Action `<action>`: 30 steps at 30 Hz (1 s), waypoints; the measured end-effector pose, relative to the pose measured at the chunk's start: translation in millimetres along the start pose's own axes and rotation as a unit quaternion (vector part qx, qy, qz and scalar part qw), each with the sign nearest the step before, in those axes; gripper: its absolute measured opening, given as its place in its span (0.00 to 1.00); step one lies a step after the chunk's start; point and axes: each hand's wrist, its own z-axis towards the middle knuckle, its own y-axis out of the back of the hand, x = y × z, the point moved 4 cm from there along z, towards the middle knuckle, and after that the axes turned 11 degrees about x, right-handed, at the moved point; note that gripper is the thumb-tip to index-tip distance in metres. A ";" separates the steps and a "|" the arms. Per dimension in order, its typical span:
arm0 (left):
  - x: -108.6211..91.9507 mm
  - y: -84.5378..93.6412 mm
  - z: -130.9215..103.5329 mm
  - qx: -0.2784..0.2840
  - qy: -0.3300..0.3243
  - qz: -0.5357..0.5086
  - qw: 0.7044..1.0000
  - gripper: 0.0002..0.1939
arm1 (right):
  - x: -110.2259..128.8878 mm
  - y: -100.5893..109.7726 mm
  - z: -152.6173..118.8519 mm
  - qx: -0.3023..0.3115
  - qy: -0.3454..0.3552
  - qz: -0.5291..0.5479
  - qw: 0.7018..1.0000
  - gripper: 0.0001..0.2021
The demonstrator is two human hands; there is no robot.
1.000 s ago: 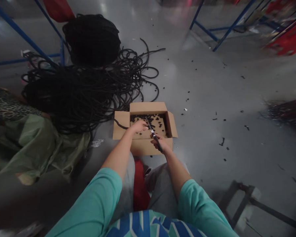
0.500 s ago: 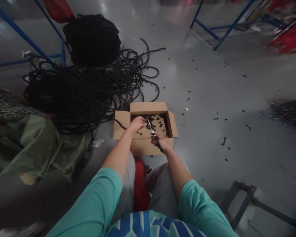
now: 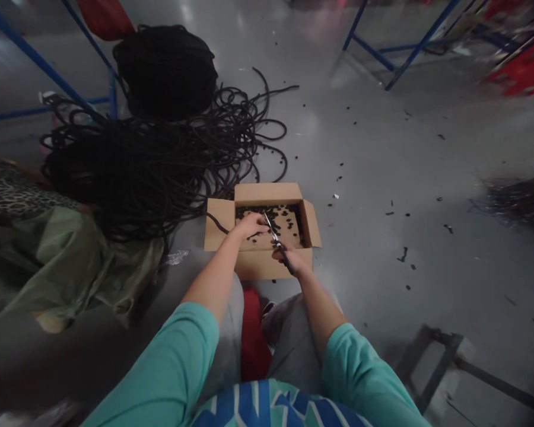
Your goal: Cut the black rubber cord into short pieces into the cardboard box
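An open cardboard box (image 3: 273, 265) stands on the floor in front of my knees, with many small black cut pieces (image 3: 289, 225) inside. Above its left side, my left hand (image 3: 251, 225) is closed round a black cord (image 3: 216, 223) that runs in over the left flap. My right hand (image 3: 289, 258), over the box's near side, grips scissors (image 3: 276, 240) with dark handles. Their blades point up and left, close to my left fingertips. Whether the blades are apart or touch the cord is too small to tell.
A large tangle of black cord (image 3: 160, 160) lies left of the box, with a thick black coil (image 3: 167, 71) behind it. Green cloth (image 3: 71, 261) is at the left. Blue metal frames (image 3: 400, 71) stand farther off. Black scraps dot the floor (image 3: 365, 237); a dark metal frame (image 3: 445, 362) is at lower right.
My left hand has shifted slightly right, bringing its fingertips nearer the scissor blades. My right hand and the scissors have barely moved.
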 end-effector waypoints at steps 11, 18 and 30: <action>4.8 3.1 3.2 -0.023 -0.003 0.039 0.999 0.08 | -4.8 0.0 3.7 -0.040 -0.020 0.013 0.999 0.25; 5.5 5.9 2.3 -0.029 0.009 0.071 0.997 0.04 | -5.3 -1.2 1.9 -0.047 -0.015 0.006 0.999 0.23; -1.8 1.1 -5.6 0.038 0.046 0.057 0.997 0.07 | -5.0 -7.0 1.8 0.021 -0.006 0.014 1.000 0.23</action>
